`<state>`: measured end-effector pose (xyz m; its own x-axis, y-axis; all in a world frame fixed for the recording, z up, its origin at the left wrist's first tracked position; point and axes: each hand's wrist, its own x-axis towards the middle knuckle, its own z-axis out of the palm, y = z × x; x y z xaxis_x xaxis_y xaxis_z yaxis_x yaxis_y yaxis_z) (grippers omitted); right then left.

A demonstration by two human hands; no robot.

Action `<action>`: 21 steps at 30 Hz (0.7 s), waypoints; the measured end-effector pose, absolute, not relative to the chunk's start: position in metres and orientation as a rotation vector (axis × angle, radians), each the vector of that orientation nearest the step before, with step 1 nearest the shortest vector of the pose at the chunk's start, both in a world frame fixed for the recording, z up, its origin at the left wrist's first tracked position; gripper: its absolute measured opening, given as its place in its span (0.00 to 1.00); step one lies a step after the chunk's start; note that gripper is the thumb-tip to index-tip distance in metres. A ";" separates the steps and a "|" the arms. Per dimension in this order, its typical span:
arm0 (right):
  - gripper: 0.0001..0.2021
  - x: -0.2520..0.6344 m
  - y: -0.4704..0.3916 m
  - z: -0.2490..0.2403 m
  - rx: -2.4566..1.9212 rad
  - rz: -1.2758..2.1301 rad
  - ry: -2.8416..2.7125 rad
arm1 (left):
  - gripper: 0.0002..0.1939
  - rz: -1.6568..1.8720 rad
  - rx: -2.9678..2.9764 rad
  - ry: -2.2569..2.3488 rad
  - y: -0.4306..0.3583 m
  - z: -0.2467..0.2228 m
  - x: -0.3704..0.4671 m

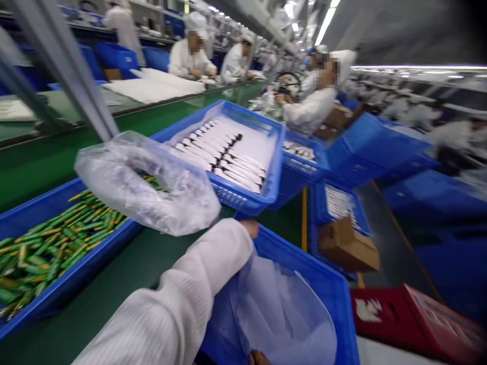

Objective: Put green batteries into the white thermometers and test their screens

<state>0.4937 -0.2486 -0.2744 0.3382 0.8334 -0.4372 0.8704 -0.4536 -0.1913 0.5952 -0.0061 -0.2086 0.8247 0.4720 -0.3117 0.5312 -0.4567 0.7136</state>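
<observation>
My left arm in a white knitted sleeve stretches across the view. My left hand is at the far rim of a blue bin, mostly covered by the cuff; its fingers are hidden. Inside that bin lie crumpled, translucent white sheets. At the bottom edge, only fingertips of my right hand show, closed at the border of the sheets. Just beyond the left hand is a blue tray with rows of white, dark-ended handle-like pieces. A clear plastic bag lies left of it.
A long blue bin on the left holds many green and yellow cylindrical pieces. On the right are a cardboard box, a red container and stacked blue bins. Co-workers in white sit along the line.
</observation>
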 end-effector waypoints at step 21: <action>0.20 0.404 -0.314 -0.307 3.145 -0.691 0.992 | 0.19 0.290 2.100 0.933 -0.057 -0.264 0.378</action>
